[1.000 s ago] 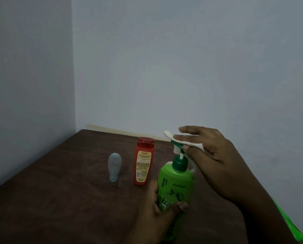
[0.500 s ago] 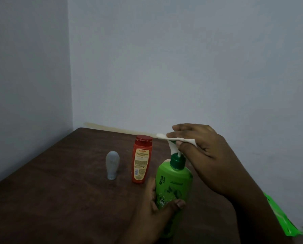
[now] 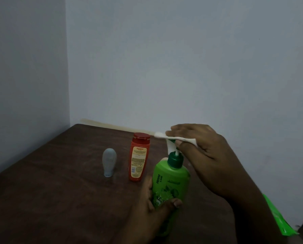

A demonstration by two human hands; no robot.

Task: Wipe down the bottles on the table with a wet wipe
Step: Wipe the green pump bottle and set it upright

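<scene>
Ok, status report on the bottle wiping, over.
Left hand grips green pump bottle. Right hand presses white wet wipe on pump head. Red bottle, small grey bottle stand clear.

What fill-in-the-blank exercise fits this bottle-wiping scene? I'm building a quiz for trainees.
1. The left hand grips the ____ plastic pump bottle.
2. The right hand presses a white wet wipe onto that bottle's ____.
3. The red flip-cap bottle stands ____ on the brown table.

Missing: green; pump head; upright
</scene>
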